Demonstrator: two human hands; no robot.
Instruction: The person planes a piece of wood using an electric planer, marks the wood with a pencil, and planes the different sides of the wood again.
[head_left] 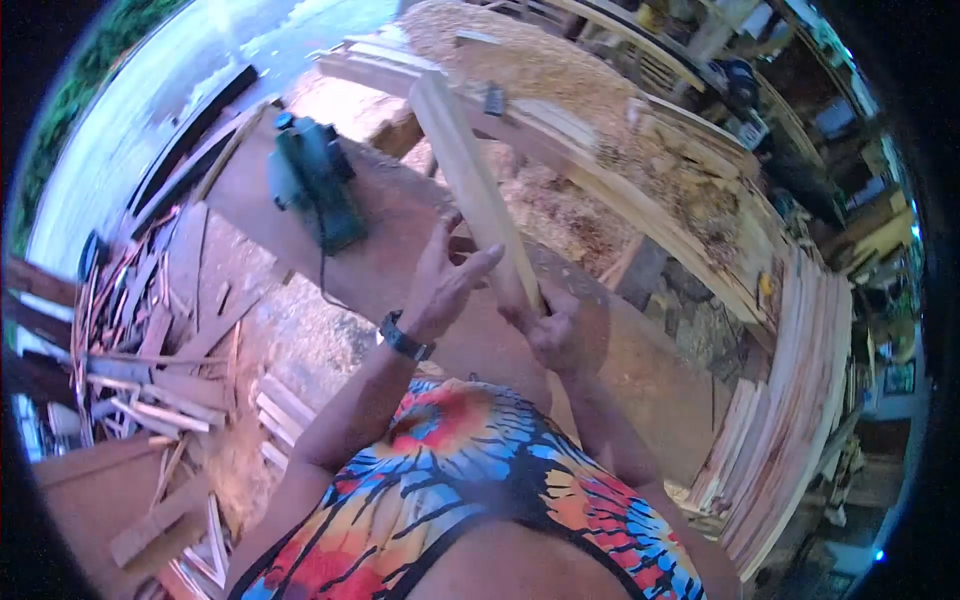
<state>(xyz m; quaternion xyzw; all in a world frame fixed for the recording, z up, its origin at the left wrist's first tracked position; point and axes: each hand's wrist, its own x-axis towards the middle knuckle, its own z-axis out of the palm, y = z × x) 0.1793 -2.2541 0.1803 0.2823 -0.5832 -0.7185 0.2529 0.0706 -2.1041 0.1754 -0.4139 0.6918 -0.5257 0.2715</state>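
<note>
A long, pale squared piece of wood (465, 175) slants up and away from me above the bench. Its near end is in my right hand (552, 325), with the fingers closed round it. My left hand (450, 285), with a watch (405, 338) on the wrist, is beside the wood's left face. Its fingers are apart, and one fingertip lies close to or against the wood; I cannot tell which. To the left, a green power tool that looks like an electric planer (315, 185) rests on the brown bench board (400, 215), its cord hanging toward me.
Beyond the bench runs a long wooden beam (610, 190), with wood shavings (540, 75) heaped behind it. Stacked planks (785, 400) stand at the right. Scrap wood sticks (150, 390) lie piled at the left, and sawdust (310, 335) covers the ground near the bench.
</note>
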